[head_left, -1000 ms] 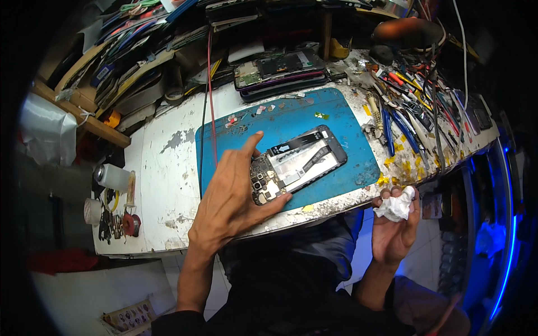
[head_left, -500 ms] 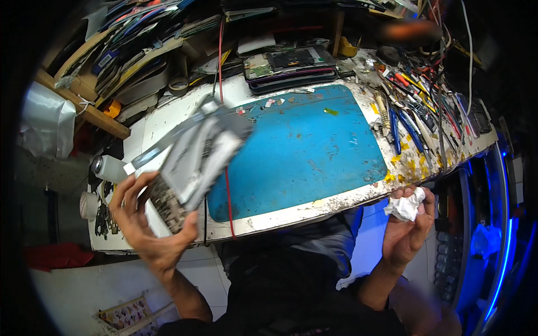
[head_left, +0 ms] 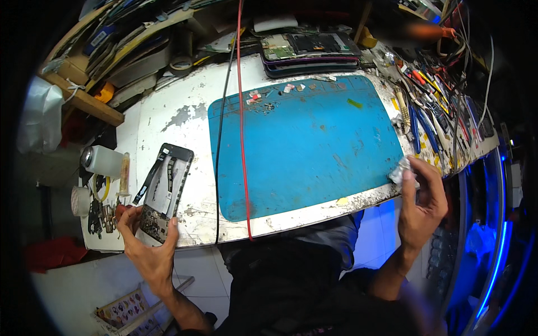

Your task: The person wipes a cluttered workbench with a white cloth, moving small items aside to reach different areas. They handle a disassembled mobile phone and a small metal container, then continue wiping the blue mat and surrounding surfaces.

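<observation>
At the left end of the white worktable (head_left: pixel 188 143), my left hand (head_left: pixel 150 256) grips the lower end of an opened phone (head_left: pixel 171 176). Its back is off, with the circuit board at the bottom and a bare silvery bay above. A dark flex cable sticks out at its left side. My right hand (head_left: pixel 423 210) pinches a crumpled white tissue (head_left: pixel 398 170) at the near right corner of the blue mat (head_left: pixel 302 145). Part of the tissue is hidden behind the fingers.
Pliers, screwdrivers and tweezers (head_left: pixel 428 120) crowd the right side. Stacked dismantled devices (head_left: pixel 311 53) stand behind the mat, with small scraps on its far edge. A bottle (head_left: pixel 103 161) is at the left. Red (head_left: pixel 243 129) and black cables (head_left: pixel 221 134) hang across the front.
The phone has come down and left, from a blurred raised position over the mat's left edge to the table. My right hand has moved up and forward to the mat's corner with the tissue.
</observation>
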### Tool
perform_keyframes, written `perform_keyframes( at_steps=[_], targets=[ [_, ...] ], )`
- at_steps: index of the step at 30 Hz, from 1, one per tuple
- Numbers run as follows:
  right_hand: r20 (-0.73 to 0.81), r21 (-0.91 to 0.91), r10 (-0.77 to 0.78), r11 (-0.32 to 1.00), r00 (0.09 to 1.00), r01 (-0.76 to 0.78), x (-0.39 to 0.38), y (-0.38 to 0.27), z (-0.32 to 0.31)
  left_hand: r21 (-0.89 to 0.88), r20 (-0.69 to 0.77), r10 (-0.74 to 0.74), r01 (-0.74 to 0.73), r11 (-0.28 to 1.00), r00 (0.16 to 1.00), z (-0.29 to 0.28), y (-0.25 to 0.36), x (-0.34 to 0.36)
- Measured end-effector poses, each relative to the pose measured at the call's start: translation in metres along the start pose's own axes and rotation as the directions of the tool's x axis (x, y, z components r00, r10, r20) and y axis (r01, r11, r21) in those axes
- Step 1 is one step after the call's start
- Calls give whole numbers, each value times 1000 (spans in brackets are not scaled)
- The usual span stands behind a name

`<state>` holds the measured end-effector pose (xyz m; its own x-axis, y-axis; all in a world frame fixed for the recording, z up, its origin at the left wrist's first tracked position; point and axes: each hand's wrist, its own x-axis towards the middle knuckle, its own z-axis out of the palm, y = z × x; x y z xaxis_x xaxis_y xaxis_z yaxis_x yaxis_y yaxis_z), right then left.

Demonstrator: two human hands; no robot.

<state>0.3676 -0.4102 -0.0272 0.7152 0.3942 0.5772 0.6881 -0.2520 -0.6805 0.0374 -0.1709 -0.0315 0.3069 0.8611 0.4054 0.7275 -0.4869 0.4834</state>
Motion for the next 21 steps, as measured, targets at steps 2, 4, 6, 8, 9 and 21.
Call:
perform_keyframes(
  at_steps=[2, 4, 6, 8, 9, 21],
  targets=[
    [81, -124, -68, 989, 994, 78, 3, -7, 6, 27, 39, -13, 12, 1000, 999, -3, 3, 2],
    [205, -241, -54, 965, 977, 104, 5, -14, 9, 80, 27, 62, -64, 995, 998, -7, 9, 2],
    [241, -283, -35, 954, 970, 104, 3, -20, 11, 181, -3, 204, -200, 963, 979, -12, 20, 4],
    [272, -323, -20, 940, 962, 111, 3, -24, 13, -11, -2, 396, -396, 918, 918, -11, 40, 0],
    [266, -325, -12, 940, 964, 102, 3, -26, 14, -113, -16, 495, -493, 863, 869, -7, 53, -4],
    [81, -499, 28, 866, 996, 16, 14, -20, 25, -154, 348, 671, -666, 730, 655, 21, 65, 7]
  ],
)
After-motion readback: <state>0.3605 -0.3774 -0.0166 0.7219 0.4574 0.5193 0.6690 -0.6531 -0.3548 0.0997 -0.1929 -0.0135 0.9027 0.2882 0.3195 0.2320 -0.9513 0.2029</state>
